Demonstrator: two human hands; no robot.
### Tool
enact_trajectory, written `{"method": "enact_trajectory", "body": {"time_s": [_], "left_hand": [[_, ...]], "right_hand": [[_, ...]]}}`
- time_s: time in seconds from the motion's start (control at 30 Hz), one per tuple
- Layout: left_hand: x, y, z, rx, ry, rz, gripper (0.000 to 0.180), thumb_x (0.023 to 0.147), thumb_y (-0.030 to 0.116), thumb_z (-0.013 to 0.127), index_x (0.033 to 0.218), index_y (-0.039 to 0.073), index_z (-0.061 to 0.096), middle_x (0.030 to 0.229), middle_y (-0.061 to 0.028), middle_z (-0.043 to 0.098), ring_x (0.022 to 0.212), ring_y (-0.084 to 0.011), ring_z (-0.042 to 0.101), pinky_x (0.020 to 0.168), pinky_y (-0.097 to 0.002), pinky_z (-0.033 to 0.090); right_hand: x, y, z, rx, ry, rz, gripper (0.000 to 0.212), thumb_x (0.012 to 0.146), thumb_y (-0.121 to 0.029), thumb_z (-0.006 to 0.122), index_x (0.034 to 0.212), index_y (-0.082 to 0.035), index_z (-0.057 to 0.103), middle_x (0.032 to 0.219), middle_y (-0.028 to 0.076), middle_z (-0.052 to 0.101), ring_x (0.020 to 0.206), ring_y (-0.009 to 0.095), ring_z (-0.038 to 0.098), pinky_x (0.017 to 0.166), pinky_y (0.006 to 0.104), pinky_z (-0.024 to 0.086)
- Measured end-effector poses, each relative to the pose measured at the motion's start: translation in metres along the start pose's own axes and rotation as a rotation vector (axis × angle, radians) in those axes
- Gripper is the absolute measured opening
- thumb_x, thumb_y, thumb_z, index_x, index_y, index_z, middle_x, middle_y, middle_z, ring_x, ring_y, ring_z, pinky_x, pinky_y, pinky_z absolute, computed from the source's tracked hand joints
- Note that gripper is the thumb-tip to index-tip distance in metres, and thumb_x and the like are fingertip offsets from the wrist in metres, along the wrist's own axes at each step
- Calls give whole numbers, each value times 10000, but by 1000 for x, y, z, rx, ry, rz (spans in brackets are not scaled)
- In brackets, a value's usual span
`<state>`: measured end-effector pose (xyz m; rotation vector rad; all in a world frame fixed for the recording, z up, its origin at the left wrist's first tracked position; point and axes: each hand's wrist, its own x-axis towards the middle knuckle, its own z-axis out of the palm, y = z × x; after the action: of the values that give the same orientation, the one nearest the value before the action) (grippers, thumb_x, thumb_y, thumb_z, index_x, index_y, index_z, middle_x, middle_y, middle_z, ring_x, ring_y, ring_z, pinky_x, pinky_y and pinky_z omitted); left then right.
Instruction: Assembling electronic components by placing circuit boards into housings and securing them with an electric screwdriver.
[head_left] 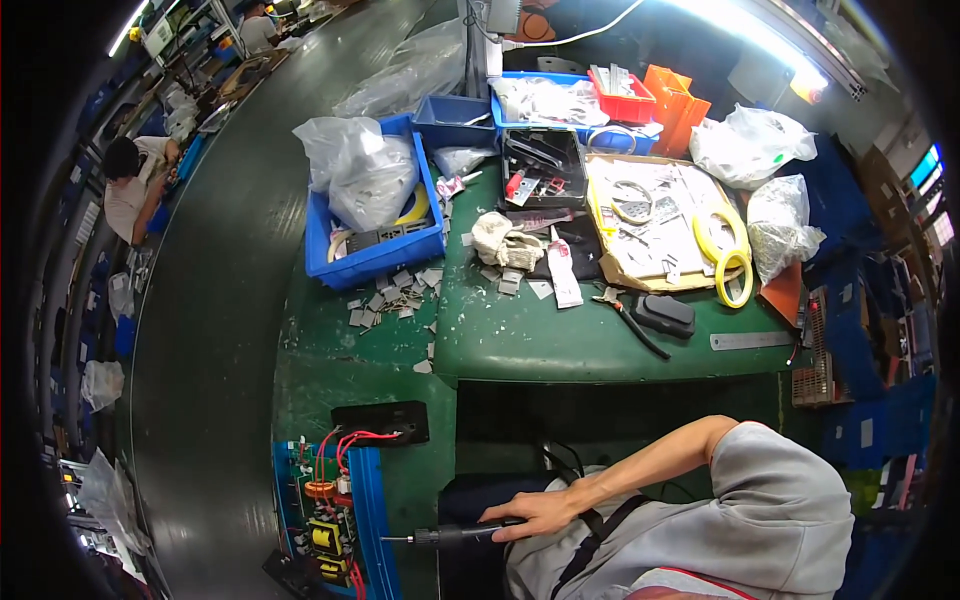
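Note:
My right hand (540, 514) is wrapped round a black powered screwdriver (450, 536), held level in front of my lap. Its thin metal bit points left and ends over the edge of a blue metal housing (370, 500); I cannot tell if it touches. Inside the housing lies a circuit board (318, 495) with yellow transformers and an orange coil. Red wires (365, 436) run from the board to a black end panel (415, 422) at its far end. Another black part (288, 574) sits at the near end. My left hand is out of view.
A dark conveyor belt (205, 370) runs along the left, with another person (140, 185) beyond it. On the green bench (540, 350) are a blue bin (375, 262), small metal plates (385, 298), cutters (635, 325), a glue tube (563, 270), yellow tape rolls (735, 280) and a steel ruler (750, 341).

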<state>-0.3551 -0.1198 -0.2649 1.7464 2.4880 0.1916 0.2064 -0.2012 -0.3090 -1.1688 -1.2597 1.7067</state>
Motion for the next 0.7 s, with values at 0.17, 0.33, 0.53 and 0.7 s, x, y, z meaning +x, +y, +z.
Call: {"method": "enact_trajectory", "body": {"time_s": [0.17,0.33,0.53,0.7], "left_hand": [[11,-22,0,-174,224,197,432,1014,399,623,1092,-18,705,968,-227,711,814,-381,685,707,-487,543],[-19,109,-18,-500,104,141,345,1018,322,647,1054,-12,725,970,-181,735,841,-300,710,726,-408,572],[-69,251,-83,-590,-32,195,270,1060,227,597,1065,3,747,1031,-145,763,904,-227,741,752,-321,613],[-39,253,-32,-628,-97,373,176,1035,152,631,1061,-19,664,935,-78,691,872,-144,668,788,-277,538]], "right_hand": [[-4,-8,-3,17,0,-5,576,1084,-476,466,1420,-10,493,946,162,693,844,256,674,775,383,519],[-5,-12,0,47,35,40,511,1079,-475,486,1309,-24,547,838,111,645,777,194,670,750,366,522],[4,7,22,-22,90,-19,534,1060,-494,516,1333,-36,550,859,128,670,838,235,678,769,392,525],[-5,-19,12,-103,79,58,495,1017,-370,622,1348,-8,557,1145,181,728,1064,310,719,906,398,556]]}}
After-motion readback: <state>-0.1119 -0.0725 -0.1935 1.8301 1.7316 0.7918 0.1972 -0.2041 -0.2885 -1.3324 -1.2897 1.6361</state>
